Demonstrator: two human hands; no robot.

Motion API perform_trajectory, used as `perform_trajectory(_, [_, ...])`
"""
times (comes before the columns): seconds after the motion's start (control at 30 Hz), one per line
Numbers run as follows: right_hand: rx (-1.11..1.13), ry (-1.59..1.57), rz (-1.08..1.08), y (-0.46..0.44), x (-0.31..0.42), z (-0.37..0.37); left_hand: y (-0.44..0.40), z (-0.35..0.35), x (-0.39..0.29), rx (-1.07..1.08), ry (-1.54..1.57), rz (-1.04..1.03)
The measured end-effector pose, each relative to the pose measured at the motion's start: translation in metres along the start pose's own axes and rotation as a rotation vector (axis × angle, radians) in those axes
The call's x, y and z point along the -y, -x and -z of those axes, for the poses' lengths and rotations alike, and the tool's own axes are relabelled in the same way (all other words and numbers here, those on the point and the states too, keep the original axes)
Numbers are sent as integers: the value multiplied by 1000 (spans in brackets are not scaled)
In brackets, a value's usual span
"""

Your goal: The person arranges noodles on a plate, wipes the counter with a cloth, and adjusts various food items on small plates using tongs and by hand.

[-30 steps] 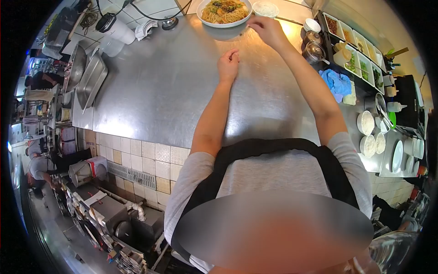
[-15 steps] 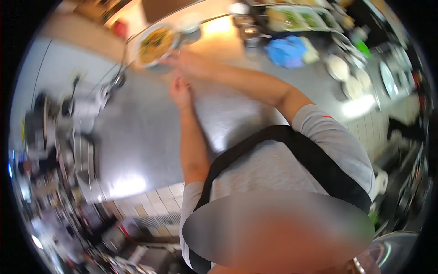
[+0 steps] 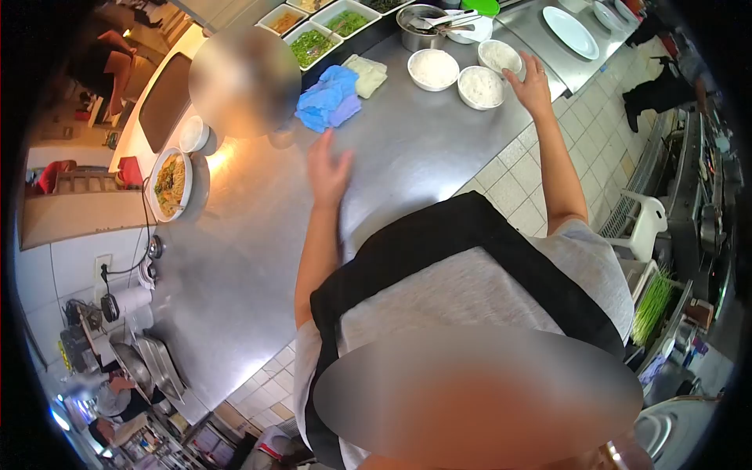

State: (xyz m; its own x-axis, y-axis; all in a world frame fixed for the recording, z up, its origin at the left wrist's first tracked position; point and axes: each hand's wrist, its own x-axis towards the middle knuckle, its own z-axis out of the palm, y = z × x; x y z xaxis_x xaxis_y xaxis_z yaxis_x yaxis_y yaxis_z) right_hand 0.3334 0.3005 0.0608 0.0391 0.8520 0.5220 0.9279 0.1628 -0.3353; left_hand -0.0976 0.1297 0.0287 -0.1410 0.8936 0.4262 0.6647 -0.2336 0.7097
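Note:
My right hand (image 3: 532, 84) is at the right, its spread fingers by the rim of a white bowl of rice (image 3: 500, 57); whether they touch is unclear. Two more rice bowls, one at the left (image 3: 433, 70) and one nearer me (image 3: 481, 88), stand beside it. My left hand (image 3: 327, 169) is over the steel counter (image 3: 243, 258), fingers apart and holding nothing, just below a crumpled blue cloth (image 3: 327, 97). A pale yellow cloth (image 3: 366, 76) lies against the blue one.
At the left stand a plate of noodles (image 3: 171, 186) and a small white bowl (image 3: 193, 134). Behind the cloths are trays of chopped greens (image 3: 312, 45) and a steel pot (image 3: 415, 35) with utensils. An oval plate (image 3: 571, 33) lies at the upper right.
The view has turned to the right. My right hand has left the noodle plate's side and reached the rice bowls. My left hand has moved near the blue cloth, its fingers now spread.

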Motion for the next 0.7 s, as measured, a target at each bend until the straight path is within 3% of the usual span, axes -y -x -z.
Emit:
perform_trajectory(0.07, [154, 12, -62, -25, -12, -9, -45, -42, -51, 210, -125, -157])
perform_trajectory(0.13, [305, -9, -74, -52, -23, -28, -81, -79, -84, 251, -103, -224])
perform_trajectory(0.27, [536, 60, -107, -84, -9, -48, -135, -137, -99, 385, -254, -188])
perform_trajectory(0.5, [716, 108, -64, -103, -24, -52, -172, -167, -113, 649, -423, -73])
perform_trajectory(0.7, [687, 41, -44, -91, -29, -48, -173, -175, -111, 638, -454, -59])
